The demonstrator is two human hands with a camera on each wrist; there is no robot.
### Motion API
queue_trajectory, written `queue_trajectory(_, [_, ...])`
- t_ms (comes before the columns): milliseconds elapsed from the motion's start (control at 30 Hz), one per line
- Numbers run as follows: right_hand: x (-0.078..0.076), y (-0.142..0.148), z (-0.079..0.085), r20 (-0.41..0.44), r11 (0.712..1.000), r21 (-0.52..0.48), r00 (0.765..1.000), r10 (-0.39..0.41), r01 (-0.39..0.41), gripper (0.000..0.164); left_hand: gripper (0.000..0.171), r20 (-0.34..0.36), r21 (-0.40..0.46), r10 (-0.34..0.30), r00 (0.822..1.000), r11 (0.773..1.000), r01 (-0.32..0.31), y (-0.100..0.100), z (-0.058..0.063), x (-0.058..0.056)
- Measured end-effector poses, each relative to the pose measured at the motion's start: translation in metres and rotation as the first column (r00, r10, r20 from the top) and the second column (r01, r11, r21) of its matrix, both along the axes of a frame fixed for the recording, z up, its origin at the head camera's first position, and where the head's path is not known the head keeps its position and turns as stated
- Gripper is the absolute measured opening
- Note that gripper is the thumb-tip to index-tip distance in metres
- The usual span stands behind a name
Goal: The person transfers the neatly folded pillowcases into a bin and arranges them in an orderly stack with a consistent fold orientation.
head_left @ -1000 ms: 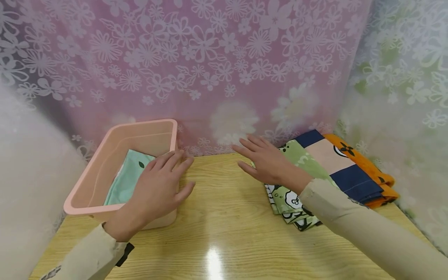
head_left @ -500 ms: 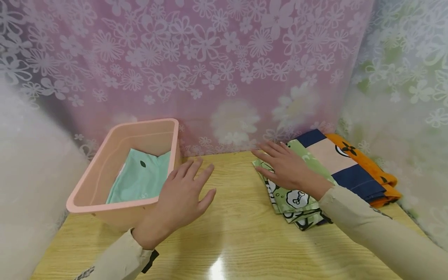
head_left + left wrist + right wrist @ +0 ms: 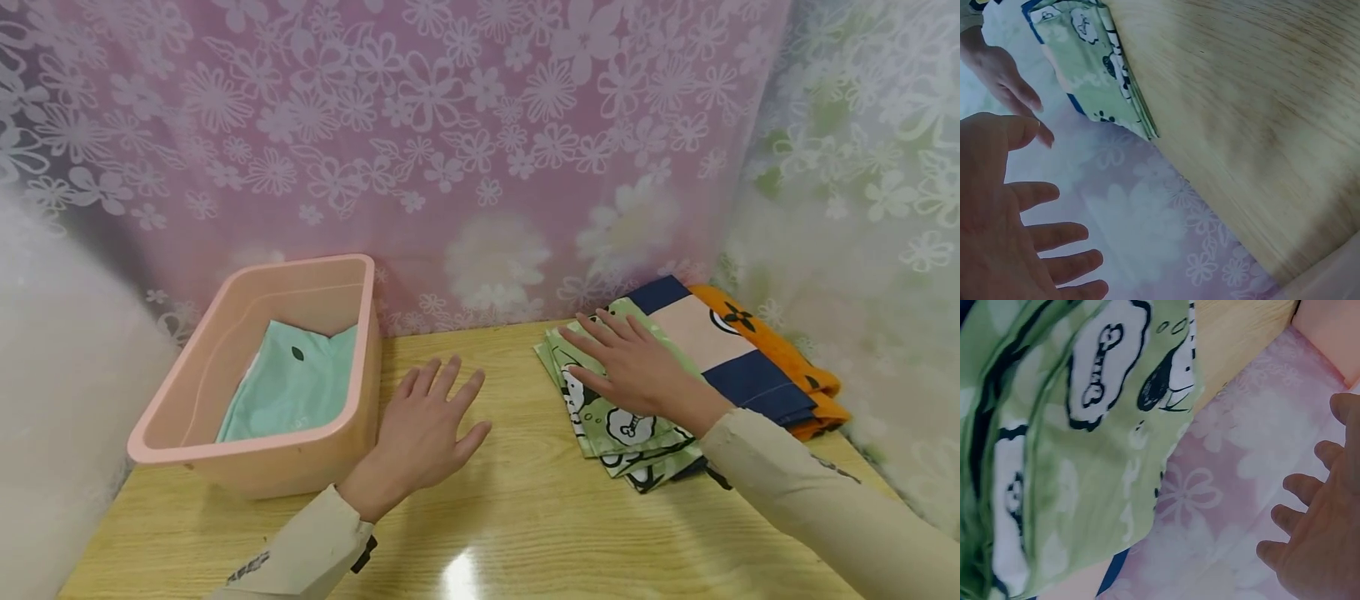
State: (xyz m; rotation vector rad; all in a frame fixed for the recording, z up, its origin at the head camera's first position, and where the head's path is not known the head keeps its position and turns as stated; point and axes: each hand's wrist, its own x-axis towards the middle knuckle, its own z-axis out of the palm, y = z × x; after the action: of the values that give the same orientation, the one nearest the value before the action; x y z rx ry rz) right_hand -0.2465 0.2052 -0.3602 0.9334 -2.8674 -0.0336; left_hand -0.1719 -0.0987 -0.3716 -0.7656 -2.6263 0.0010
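Observation:
My right hand (image 3: 637, 371) hovers over a folded green cloth (image 3: 630, 427) with white and black cartoon print, its fingers spread and holding nothing. In the right wrist view a gap shows between that hand (image 3: 1319, 506) and the green cloth (image 3: 1097, 456). My left hand (image 3: 423, 433) is above the table between the basin and the cloths, fingers spread, with nothing in it. Nearest to it is a pink plastic basin (image 3: 255, 454), in which a folded mint-green cloth (image 3: 300, 392) with a dark leaf mark lies. The left wrist view shows the left palm (image 3: 991, 219) bare.
Behind the green cloth lie a folded navy and beige cloth (image 3: 697, 325) and an orange one (image 3: 787, 358) with dark marks. The wooden table (image 3: 495, 533) ends at a pink flowered curtain (image 3: 480, 167); a pale curtain (image 3: 870, 250) hangs at the right.
My left hand has moved right and away from the basin's rim, uncovering more of the mint cloth. My right hand has shifted right, over the green cloth.

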Motion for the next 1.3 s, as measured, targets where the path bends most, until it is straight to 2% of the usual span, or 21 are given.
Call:
queue_trajectory(267, [0.002, 0.018, -0.011, 0.034, 0.999, 0.01, 0.998, -0.045, 0.045, 0.064, 0.058, 0.091, -0.061, 0.023, 0.996, 0.998, -0.018, 0.006, -0.018, -0.014])
queue_trajectory(467, [0.004, 0.03, -0.013, 0.029, 0.998, 0.017, 0.998, -0.064, 0.063, 0.063, 0.057, 0.085, -0.057, -0.005, 0.996, 0.998, 0.01, 0.011, -0.028, -0.021])
queue_trajectory(667, [0.005, 0.044, -0.014, 0.046, 0.994, 0.023, 0.993, -0.106, 0.105, 0.063, 0.057, 0.074, -0.104, -0.014, 0.997, 0.994, 0.022, 0.019, -0.032, -0.027])
queue_trajectory(767, [0.002, 0.051, -0.014, 0.102, 0.991, -0.006, 0.986, -0.131, 0.133, 0.064, 0.057, 0.074, -0.129, -0.017, 0.997, 0.991, 0.027, 0.024, -0.031, -0.03])
queue_trajectory(833, [0.0, 0.056, -0.014, 0.135, 0.989, -0.034, 0.981, -0.136, 0.142, 0.065, 0.058, 0.098, -0.131, -0.021, 0.995, 0.991, 0.034, 0.029, -0.031, -0.032])
queue_trajectory(1000, [-0.007, 0.069, -0.011, 0.24, 0.976, -0.123, 0.96, -0.147, 0.18, 0.067, 0.059, 0.21, -0.109, -0.006, 0.978, 0.994, 0.03, 0.039, -0.032, -0.035])
queue_trajectory(1067, [-0.009, 0.074, -0.01, 0.289, 0.964, -0.17, 0.946, -0.149, 0.204, 0.067, 0.059, 0.246, -0.095, 0.004, 0.969, 0.995, 0.02, 0.042, -0.032, -0.036])
queue_trajectory(1200, [-0.014, 0.082, -0.009, 0.338, 0.939, -0.262, 0.933, -0.126, 0.222, 0.066, 0.06, 0.312, -0.055, 0.012, 0.95, 0.998, 0.005, 0.048, -0.033, -0.038])
queue_trajectory(1300, [-0.016, 0.088, -0.008, 0.367, 0.914, -0.324, 0.923, -0.116, 0.244, 0.065, 0.059, 0.369, -0.016, 0.012, 0.929, 1.0, -0.006, 0.051, -0.033, -0.04])
